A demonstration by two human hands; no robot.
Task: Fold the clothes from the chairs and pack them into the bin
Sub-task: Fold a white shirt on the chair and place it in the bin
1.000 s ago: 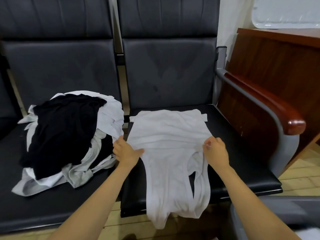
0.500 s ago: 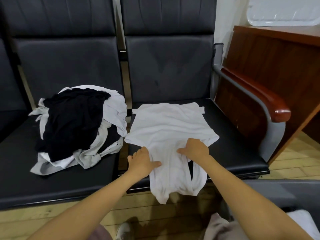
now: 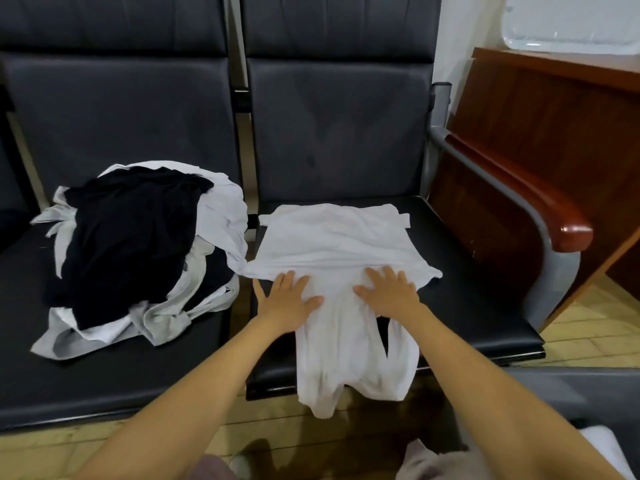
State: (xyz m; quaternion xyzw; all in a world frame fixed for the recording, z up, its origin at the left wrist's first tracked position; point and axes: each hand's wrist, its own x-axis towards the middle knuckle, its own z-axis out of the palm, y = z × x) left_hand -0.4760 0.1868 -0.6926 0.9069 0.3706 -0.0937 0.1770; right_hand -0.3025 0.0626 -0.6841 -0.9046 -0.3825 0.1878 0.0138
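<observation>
1. My left hand [image 3: 285, 301] lies flat, palm down, fingers straight and spread. It presses on the left part of the white garment [image 3: 332, 244], and its outer fingers reach past the cloth onto the black seat. It grips nothing.
2. My right hand [image 3: 389, 292] is the same: open wide, palm down, fingers fanned out, pressing on the right part of the same garment. Nothing is pinched or curled round.
3. The white garment lies on the seat of the right chair [image 3: 467, 299]. Its far part is spread wide and fairly flat, reaching almost to the backrest. A creased ridge runs across it just beyond my fingertips.
4. Below my hands the garment narrows into bunched strips that hang over the front edge of the seat toward the wooden floor [image 3: 588, 334].
5. On the seat of the left chair [image 3: 104, 382] sits a loose pile of clothes [image 3: 214, 216], white and pale grey pieces with a black garment [image 3: 128, 233] on top. The pile comes just beside the white garment without my hands touching it.
6. To the right of the chair stand its wooden armrest [image 3: 540, 202] and a dark wooden cabinet [image 3: 554, 109].
7. A grey edge [image 3: 554, 386] shows at lower right; I cannot tell what it is.
</observation>
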